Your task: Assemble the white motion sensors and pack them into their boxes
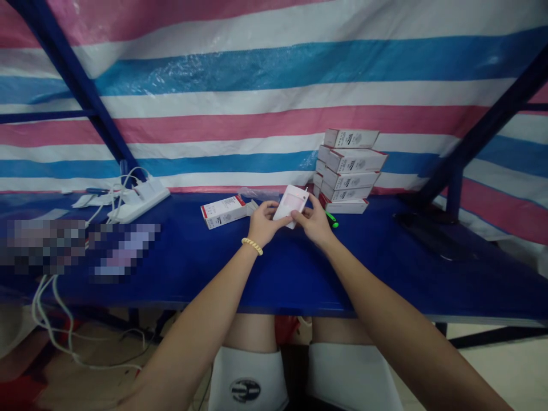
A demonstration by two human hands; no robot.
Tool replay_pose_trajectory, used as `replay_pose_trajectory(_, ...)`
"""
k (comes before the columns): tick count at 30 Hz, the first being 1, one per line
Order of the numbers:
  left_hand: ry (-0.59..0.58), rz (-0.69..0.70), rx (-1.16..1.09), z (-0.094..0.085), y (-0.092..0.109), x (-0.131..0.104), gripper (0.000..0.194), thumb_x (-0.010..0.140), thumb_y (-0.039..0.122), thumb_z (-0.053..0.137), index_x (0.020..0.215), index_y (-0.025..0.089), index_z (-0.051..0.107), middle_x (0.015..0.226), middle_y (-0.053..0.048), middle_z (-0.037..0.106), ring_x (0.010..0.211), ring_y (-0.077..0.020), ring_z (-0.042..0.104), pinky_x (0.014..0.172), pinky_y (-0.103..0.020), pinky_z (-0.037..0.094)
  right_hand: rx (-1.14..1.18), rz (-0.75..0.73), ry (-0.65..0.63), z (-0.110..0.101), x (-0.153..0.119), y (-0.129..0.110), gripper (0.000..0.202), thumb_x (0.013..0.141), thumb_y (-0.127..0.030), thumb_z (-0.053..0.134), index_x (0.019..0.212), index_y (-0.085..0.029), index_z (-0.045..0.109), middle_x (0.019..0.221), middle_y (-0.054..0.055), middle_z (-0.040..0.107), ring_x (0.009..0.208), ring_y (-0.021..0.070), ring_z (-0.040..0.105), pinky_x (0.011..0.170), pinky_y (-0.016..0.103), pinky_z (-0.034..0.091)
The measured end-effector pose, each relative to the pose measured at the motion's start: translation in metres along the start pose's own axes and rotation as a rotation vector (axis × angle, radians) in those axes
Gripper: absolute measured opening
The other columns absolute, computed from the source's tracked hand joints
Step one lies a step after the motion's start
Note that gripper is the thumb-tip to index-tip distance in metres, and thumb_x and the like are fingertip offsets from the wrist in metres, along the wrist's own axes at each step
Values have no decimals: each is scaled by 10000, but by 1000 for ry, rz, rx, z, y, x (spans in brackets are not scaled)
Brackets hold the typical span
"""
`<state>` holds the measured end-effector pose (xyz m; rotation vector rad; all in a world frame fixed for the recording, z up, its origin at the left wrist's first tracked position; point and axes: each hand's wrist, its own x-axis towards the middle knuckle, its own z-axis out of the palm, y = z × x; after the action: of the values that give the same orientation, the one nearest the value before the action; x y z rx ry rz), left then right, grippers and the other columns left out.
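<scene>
A flat white rectangular device with rounded corners is held tilted above the blue table. My left hand is closed on its left edge, the thumb across its lower face. On its right edge my right hand is closed too, its thumb near the other one. What the device is cannot be made out. An open-looking red and white box lies just left of my left hand. Behind my right hand stands a stack of several similar boxes. A bright green tool lies partly hidden beside my right hand.
A white power strip with cables lies at the left of the blue table. A dark flat object rests at the right. Clear plastic wrap lies behind the box. A striped sheet and blue metal posts enclose the back.
</scene>
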<state>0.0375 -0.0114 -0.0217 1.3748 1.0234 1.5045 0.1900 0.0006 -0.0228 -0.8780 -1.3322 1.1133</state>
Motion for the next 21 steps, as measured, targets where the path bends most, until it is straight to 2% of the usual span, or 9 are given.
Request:
replay_pose_trajectory(5,-27,-10,-24,-1,4,0,550,488,315,885,935,161,604,762,-25,682,701,-177,655,658,-297,526,-18,24,-22,1,-2,-4,866,629,-484,762,1327,-248,306,942,70,691,735,233,675,580,368,570)
replay_pose_trajectory(8,-98,-3,10,-3,8,-2,492,546,340,855,945,164,626,758,-12,687,688,-170,647,644,-289,519,-47,38,-40,2,-5,-6,812,647,-500,745,1297,-243,333,866,45,681,641,205,649,533,352,553)
replay_pose_trajectory(12,-154,18,44,-5,8,-3,430,603,333,826,947,166,630,741,-7,686,684,-169,651,628,-277,518,-53,46,-62,3,-6,-8,770,662,-499,735,1285,-238,365,827,33,670,619,188,632,506,325,536)
replay_pose_trajectory(14,-141,25,44,-5,6,-2,426,605,321,830,944,167,622,742,-12,688,688,-171,657,625,-275,522,-51,58,-57,2,-5,-9,803,667,-487,734,1328,-240,352,821,31,665,612,182,621,485,311,524)
replay_pose_trajectory(16,-80,7,20,-3,4,0,461,593,308,841,966,166,611,762,-23,693,695,-173,663,624,-275,529,-34,74,-49,0,-5,-11,870,671,-467,736,1397,-246,309,809,22,654,611,176,610,474,301,519)
replay_pose_trajectory(19,-9,-97,-62,-2,1,4,529,654,335,808,1094,168,567,749,-23,680,650,-165,656,589,-280,534,26,83,-73,-4,-4,-14,981,654,-430,757,1473,-258,245,790,1,621,639,168,602,488,288,527)
replay_pose_trajectory(21,-35,-183,-136,-2,1,5,572,717,364,755,1202,179,513,746,-22,669,622,-169,653,554,-287,534,49,53,-111,-7,-5,-15,1043,621,-401,788,1495,-279,230,853,8,617,680,162,599,506,281,533)
